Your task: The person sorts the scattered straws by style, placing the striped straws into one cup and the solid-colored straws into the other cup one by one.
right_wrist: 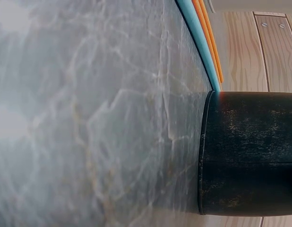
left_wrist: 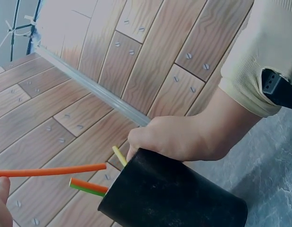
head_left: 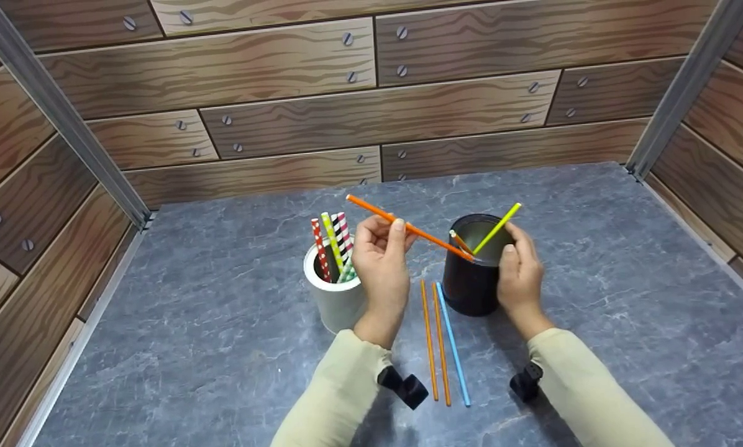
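My left hand (head_left: 382,261) pinches an orange straw (head_left: 433,238) between thumb and fingers. The straw slants down to the right, its lower end over the mouth of a black cup (head_left: 471,285). My right hand (head_left: 522,273) holds the upright black cup on its right side, near the rim; the left wrist view shows that hand (left_wrist: 184,137) around the cup. A yellow straw (head_left: 499,226) leans out of the cup. Beside it, the ends of an orange straw (left_wrist: 88,183) and a green straw (left_wrist: 84,189) stick out. The right wrist view shows the cup's base (right_wrist: 250,151) but no hand.
A white cup (head_left: 337,304) left of my left hand holds several patterned straws (head_left: 329,242): dotted red, dotted yellow and striped ones. Two orange straws (head_left: 429,347) and a blue straw (head_left: 455,351) lie on the grey marbled table (head_left: 222,323). Wood-patterned walls (head_left: 284,112) enclose it.
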